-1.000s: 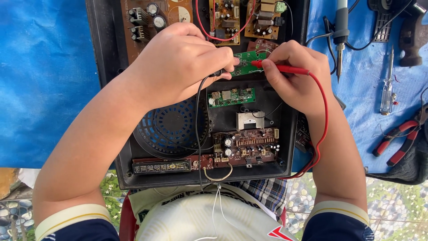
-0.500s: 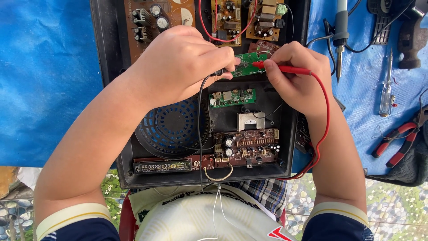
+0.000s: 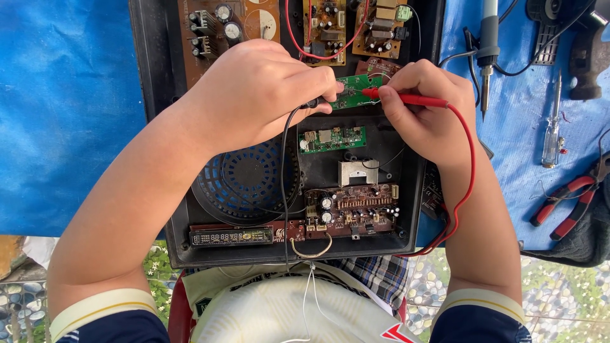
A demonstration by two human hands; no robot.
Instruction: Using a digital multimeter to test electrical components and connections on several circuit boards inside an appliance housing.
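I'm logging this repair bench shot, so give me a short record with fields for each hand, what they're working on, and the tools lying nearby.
left hand: holds a black probe, its black lead trailing down, at the small green board
right hand: holds the red probe, tip on the same green board
housing: open black case with several circuit boards and a round speaker grille
nearby tools: soldering iron, screwdriver, red-handled pliers on blue sheet

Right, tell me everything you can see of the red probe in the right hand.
The red probe is a slim plastic stick, lying nearly level and pointing left. The right hand pinches it between thumb and fingers. Its front end rests at the right edge of a small green circuit board; the metal tip itself is too small to make out. A red lead leaves its rear, loops down over the wrist and runs toward the open black casing.
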